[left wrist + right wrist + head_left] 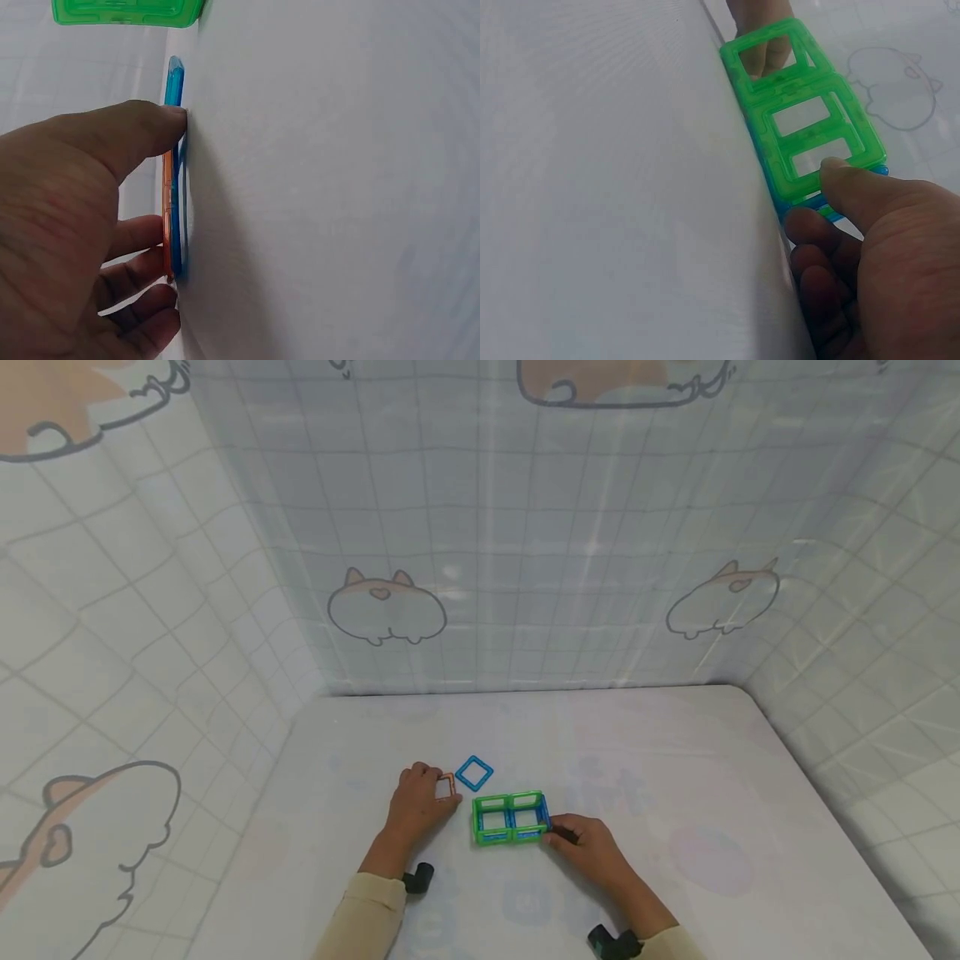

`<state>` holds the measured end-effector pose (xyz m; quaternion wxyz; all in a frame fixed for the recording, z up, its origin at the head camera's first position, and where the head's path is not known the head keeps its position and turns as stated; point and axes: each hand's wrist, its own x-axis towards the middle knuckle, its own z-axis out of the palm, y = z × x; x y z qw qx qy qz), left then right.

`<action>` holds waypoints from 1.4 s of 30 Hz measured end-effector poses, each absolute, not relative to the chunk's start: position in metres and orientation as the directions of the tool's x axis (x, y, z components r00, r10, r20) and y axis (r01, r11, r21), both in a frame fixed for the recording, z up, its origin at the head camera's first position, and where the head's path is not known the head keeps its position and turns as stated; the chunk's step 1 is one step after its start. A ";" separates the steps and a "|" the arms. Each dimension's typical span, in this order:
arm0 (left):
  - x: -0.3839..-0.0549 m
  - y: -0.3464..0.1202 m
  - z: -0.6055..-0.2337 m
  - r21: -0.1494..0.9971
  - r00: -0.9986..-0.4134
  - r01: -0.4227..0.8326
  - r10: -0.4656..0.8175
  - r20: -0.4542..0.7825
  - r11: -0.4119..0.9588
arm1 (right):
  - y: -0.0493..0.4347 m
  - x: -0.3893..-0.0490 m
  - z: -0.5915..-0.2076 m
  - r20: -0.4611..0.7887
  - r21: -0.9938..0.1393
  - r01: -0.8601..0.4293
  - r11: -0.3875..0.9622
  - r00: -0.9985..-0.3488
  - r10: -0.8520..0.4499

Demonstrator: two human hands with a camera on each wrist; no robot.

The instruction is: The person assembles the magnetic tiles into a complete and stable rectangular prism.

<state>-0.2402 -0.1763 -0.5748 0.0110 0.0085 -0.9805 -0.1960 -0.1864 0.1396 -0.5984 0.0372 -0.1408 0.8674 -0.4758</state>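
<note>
My left hand grips an orange square magnetic tile, thumb at one edge and fingers at the opposite one. In the left wrist view the orange tile appears edge-on, overlapping a blue tile. That blue square frame lies on the table just right of the left hand, turned like a diamond. A box-like build of green and blue magnetic tiles stands between the hands. My right hand pinches its right end; in the right wrist view the thumb presses a green tile.
A pale cloth covers the table, which meets a tiled-pattern curtain at the back. Similar sheets hang on the left and right sides. Dark wrist cameras sit on both wrists, by beige sleeves.
</note>
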 end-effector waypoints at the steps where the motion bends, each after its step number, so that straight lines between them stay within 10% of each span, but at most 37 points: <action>1: -0.240 -0.176 -0.575 0.379 -1.000 -0.013 -0.022 0.019 0.925 | 0.140 -0.186 -0.599 0.069 -0.834 -0.209 0.510 -0.958 -0.279; 42: -0.232 -0.168 -0.573 0.322 -0.999 -0.050 -0.052 -0.002 0.945 | 0.140 -0.185 -0.597 0.069 -0.839 -0.208 0.503 -0.957 -0.282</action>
